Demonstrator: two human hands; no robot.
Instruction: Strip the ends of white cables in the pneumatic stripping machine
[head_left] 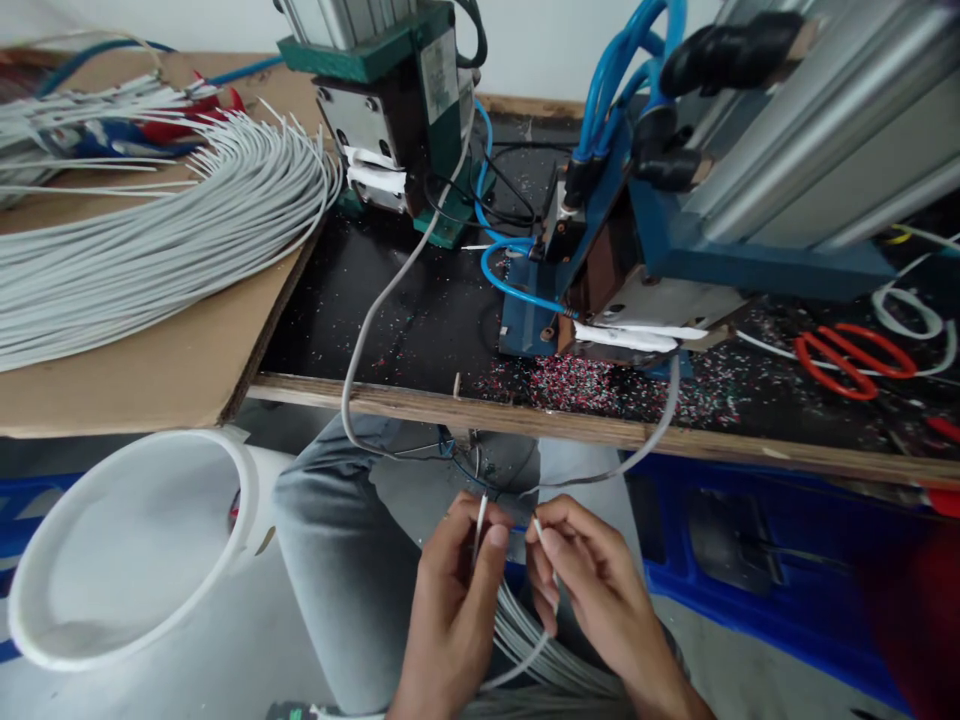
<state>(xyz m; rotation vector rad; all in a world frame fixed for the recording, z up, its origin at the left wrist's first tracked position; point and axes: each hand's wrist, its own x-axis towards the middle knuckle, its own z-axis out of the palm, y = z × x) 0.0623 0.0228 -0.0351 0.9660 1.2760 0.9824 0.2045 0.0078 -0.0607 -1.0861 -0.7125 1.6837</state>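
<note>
Below the bench edge, over my lap, my left hand (457, 600) pinches the upright end of a thin white cable (479, 522) between thumb and fingers. Close beside it, my right hand (592, 585) pinches another white cable end (540, 530). A bundle of grey-white cables (540, 660) lies on my lap under both hands. Above, on the black bench, stand a green press machine (405, 100) and a blue press machine (637, 260), each with a grey cable hanging down from it towards my lap.
A big fan of grey-white cables (150, 240) lies on cardboard (150, 380) at the left. A white bucket (127, 550) stands at the lower left. Red-handled scissors (855, 358) lie on the bench at the right. Coloured scraps (592, 385) litter the wooden front edge (600, 430).
</note>
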